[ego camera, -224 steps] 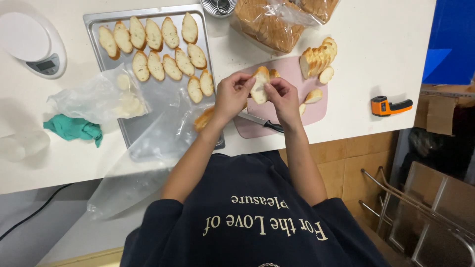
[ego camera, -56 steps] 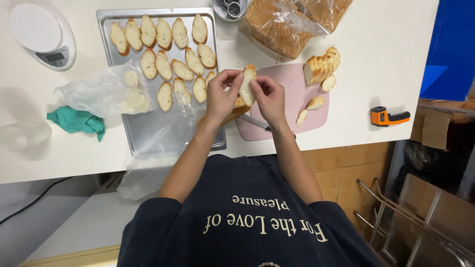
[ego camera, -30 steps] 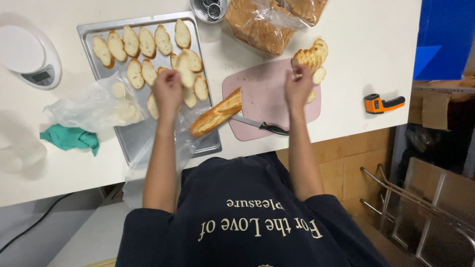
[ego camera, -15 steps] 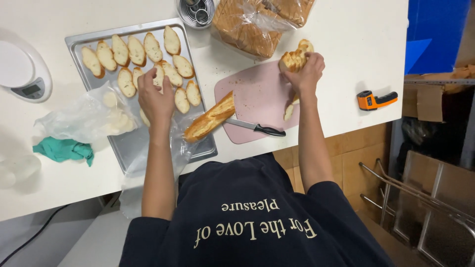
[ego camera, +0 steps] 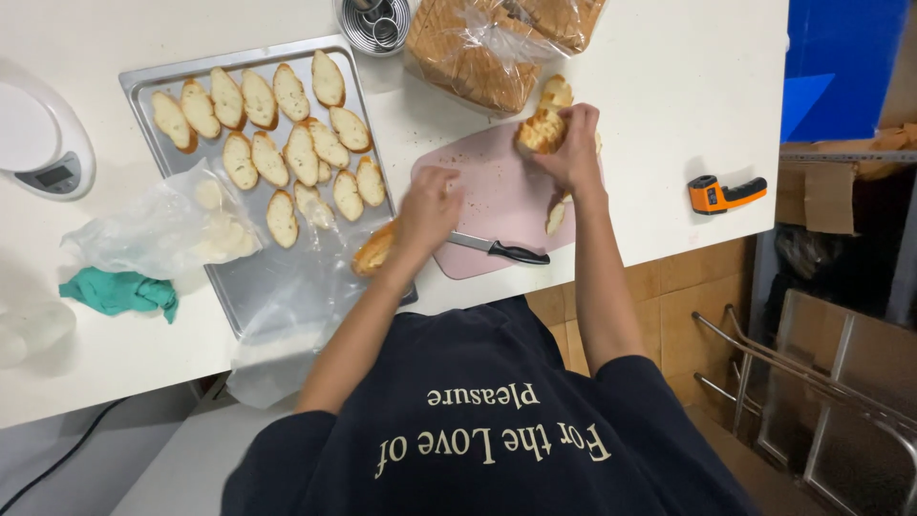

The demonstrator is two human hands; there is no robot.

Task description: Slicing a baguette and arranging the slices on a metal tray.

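My right hand (ego camera: 576, 143) grips a small stack of cut baguette slices (ego camera: 542, 129) at the far edge of the pink cutting board (ego camera: 492, 191). My left hand (ego camera: 430, 205), blurred and holding nothing, hovers over the board's left side with its fingers loosely apart. The rest of the baguette (ego camera: 373, 250) lies just left of it, on the tray's corner. A black-handled knife (ego camera: 501, 250) rests on the board's near edge. Several slices (ego camera: 287, 124) lie in rows on the metal baking tray (ego camera: 143, 81). One more slice (ego camera: 556, 216) lies on the board under my right wrist.
Bagged loaves (ego camera: 478, 57) and a tin of metal rings (ego camera: 374, 19) stand beyond the board. A clear plastic bag (ego camera: 162, 225), a teal cloth (ego camera: 119, 291) and a white kitchen scale (ego camera: 43, 143) lie at the left. An orange handheld thermometer (ego camera: 726, 194) sits at the table's right.
My left hand has come off the tray of slices and swung right over the pink board. My right hand has lifted the stack of slices at the board's far edge.
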